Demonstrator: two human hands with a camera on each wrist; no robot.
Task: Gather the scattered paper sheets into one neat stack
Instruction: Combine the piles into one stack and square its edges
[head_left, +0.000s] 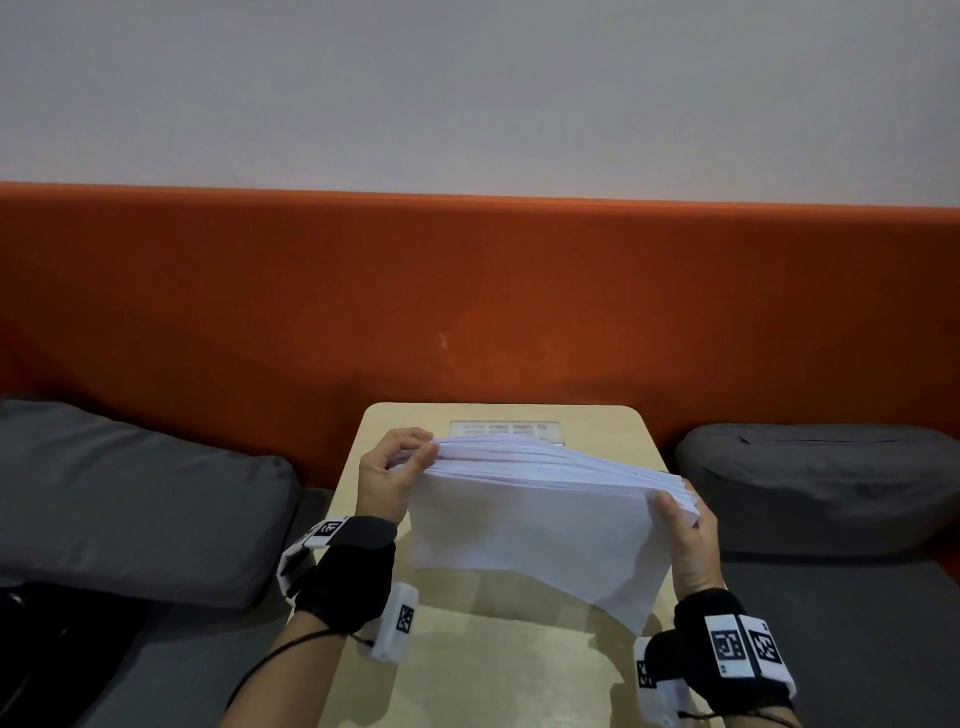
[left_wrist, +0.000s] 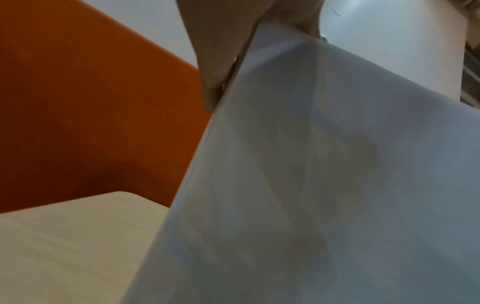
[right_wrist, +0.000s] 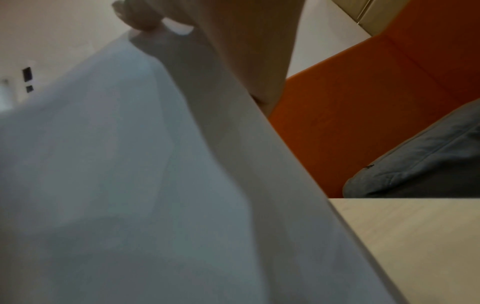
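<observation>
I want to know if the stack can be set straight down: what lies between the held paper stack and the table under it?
Nothing: in the head view the paper stack hangs over bare table, only its shadow there.

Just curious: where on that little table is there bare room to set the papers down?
Bare wood lies under the paper stack, between both wrists, on the table. The far edge is crowded by a grey inset panel.
</observation>
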